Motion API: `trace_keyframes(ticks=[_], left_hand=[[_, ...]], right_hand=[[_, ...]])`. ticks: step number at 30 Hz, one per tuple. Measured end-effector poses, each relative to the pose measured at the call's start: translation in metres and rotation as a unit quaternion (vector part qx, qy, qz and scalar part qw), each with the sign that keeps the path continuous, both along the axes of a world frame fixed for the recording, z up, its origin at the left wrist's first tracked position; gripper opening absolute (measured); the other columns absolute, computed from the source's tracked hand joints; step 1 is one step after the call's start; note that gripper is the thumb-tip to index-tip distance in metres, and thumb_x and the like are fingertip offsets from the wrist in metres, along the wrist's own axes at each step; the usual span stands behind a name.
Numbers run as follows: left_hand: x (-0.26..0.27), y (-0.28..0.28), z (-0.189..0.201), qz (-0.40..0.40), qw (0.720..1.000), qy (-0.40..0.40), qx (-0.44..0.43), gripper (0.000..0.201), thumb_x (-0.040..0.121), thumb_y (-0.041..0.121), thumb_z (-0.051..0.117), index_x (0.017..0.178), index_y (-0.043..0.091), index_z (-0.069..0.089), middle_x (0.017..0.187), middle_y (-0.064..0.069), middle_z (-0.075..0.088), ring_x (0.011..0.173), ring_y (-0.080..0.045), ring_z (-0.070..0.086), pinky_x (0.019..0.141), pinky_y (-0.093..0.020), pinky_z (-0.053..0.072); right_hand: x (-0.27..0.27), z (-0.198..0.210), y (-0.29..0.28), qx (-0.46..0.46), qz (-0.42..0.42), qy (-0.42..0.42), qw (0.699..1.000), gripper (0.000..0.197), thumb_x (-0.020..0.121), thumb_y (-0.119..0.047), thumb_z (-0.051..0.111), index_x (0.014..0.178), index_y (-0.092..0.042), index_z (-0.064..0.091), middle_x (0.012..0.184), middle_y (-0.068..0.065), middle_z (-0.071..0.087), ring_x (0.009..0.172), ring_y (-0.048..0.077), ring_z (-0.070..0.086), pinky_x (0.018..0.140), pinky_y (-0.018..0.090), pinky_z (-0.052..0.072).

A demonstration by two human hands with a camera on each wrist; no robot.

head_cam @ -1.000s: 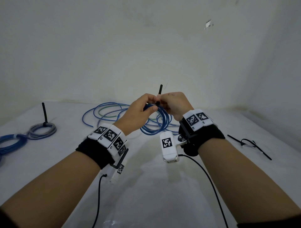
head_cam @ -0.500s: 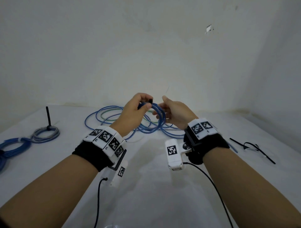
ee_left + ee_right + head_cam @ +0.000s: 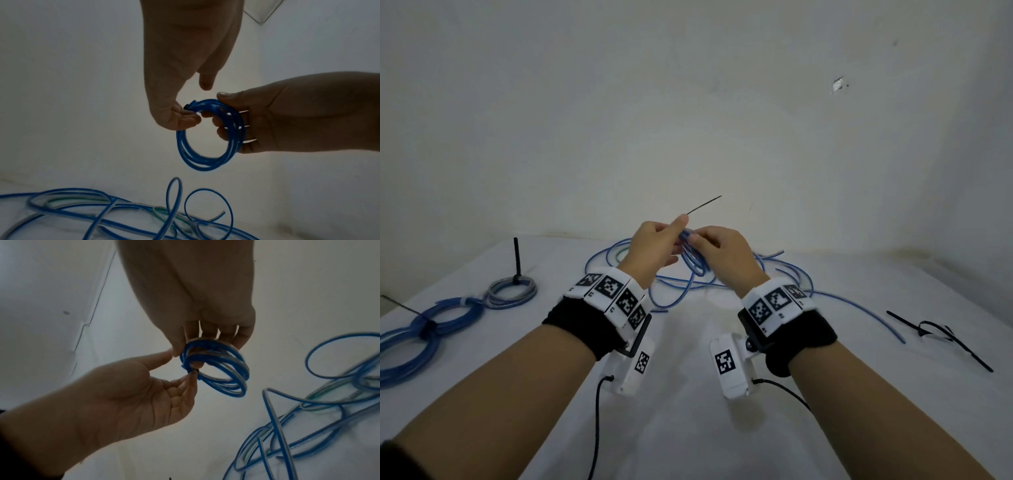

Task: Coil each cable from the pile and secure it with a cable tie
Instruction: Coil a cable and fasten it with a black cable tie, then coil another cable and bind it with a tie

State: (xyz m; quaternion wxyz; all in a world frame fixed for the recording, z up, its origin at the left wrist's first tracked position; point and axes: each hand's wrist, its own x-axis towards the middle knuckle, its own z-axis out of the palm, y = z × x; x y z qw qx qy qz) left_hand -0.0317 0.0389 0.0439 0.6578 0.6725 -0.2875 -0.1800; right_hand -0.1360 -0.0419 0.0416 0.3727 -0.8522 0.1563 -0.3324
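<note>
Now the right hand (image 3: 726, 251) is gripping a small blue coil (image 3: 211, 136) in the air above the table (image 3: 688, 428), fingers curled through it. At its 9 o'clock, the left hand (image 3: 654, 251) is pinching a black tie (image 3: 703, 205) whose tail is pointing toward 2 o'clock. Loose cables (image 3: 774, 274) are lying beyond; finished coils (image 3: 431, 325) are sitting at 9 o'clock, spare ties (image 3: 941, 334) at 3. Only the wrist views are showing the tie's head against the coil.

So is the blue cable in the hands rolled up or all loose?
Rolled up. The blue cable forms a neat ring of several loops, held by the right hand, a black cable tie around it.
</note>
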Motion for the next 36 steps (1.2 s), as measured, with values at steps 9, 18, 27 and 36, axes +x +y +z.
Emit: trace_keyframes(ticks=[9,18,27,36], left_hand=[[0.035,0.050,0.007,0.015,0.997,0.062,-0.032,0.017,0.093,0.008,0.052,0.079,0.004,0.062,0.066,-0.006,0.053,0.058,-0.014,0.045,0.056,-0.023,0.038],[0.070,0.111,0.001,0.026,0.997,0.073,-0.010,0.023,0.100,0.011,0.039,0.093,0.009,0.061,0.067,-0.002,0.064,0.056,-0.008,0.048,0.052,-0.017,0.039],[0.132,0.178,-0.014,0.043,0.978,0.051,0.197,0.017,0.092,-0.001,0.051,0.107,0.008,0.052,0.090,-0.015,0.057,0.076,-0.025,0.060,0.076,-0.035,0.056],[0.176,0.204,-0.052,0.143,0.907,-0.079,0.388,0.026,0.085,0.001,0.059,0.110,-0.008,0.061,0.102,-0.019,0.066,0.085,-0.028,0.067,0.067,-0.030,0.058]], right_hand=[[0.019,-0.006,0.013,0.018,-0.020,0.053,0.998,0.032,0.098,-0.027,0.045,0.110,-0.002,0.063,0.104,0.009,0.064,0.092,0.021,0.057,0.081,0.029,0.043],[0.072,-0.019,0.059,0.344,0.135,0.049,0.928,0.022,0.097,-0.020,0.049,0.088,-0.004,0.061,0.064,0.004,0.051,0.046,0.009,0.043,0.043,0.016,0.035],[0.152,-0.032,0.118,0.388,0.098,0.111,0.910,0.017,0.096,-0.013,0.049,0.085,0.000,0.052,0.060,0.012,0.050,0.037,0.013,0.051,0.038,0.020,0.045],[0.206,-0.072,0.154,0.357,0.112,0.247,0.894,0.023,0.094,-0.006,0.050,0.071,-0.004,0.050,0.069,0.013,0.060,0.040,0.015,0.061,0.048,0.028,0.056]])
